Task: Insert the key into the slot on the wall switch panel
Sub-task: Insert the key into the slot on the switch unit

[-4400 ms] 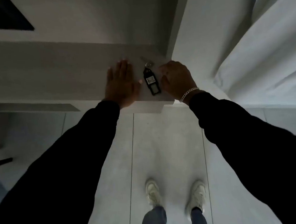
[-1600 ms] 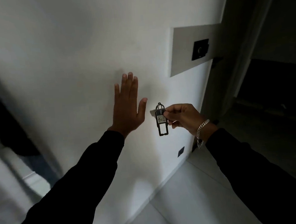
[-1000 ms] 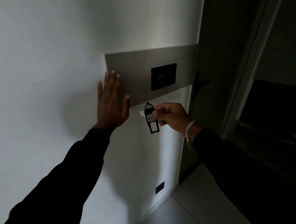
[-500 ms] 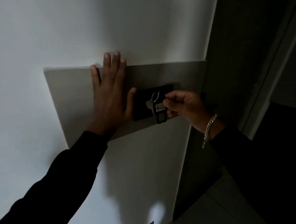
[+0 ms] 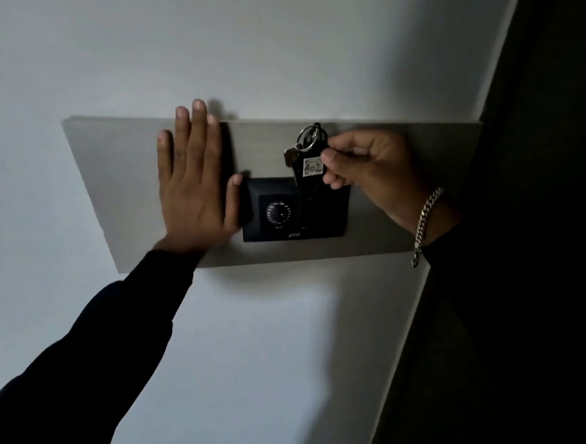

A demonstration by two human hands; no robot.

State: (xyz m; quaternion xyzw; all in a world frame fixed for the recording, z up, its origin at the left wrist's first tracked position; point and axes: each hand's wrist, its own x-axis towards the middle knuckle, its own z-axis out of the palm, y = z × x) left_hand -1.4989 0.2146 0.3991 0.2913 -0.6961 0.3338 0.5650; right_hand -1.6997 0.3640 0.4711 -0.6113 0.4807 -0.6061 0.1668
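Note:
A black switch panel (image 5: 330,216) with a round dial (image 5: 278,213) is set into a grey board (image 5: 117,170) on the white wall. My right hand (image 5: 367,169) pinches a black key tag (image 5: 310,167) with a white label reading 402, a metal ring and a small key at its top. The tag hangs upright over the panel's right half, its lower end at the panel's top edge; the slot itself is hidden in the dark. My left hand (image 5: 193,186) lies flat on the board with fingers spread, the thumb touching the panel's left edge.
A dark door frame and doorway (image 5: 531,207) run along the right side, just past the board's right end. White wall (image 5: 258,344) lies above and below the board.
My right hand has lifted the key tag from in front of the panel to above its right half. The view has closed in on the panel. My left hand stays flat on the board.

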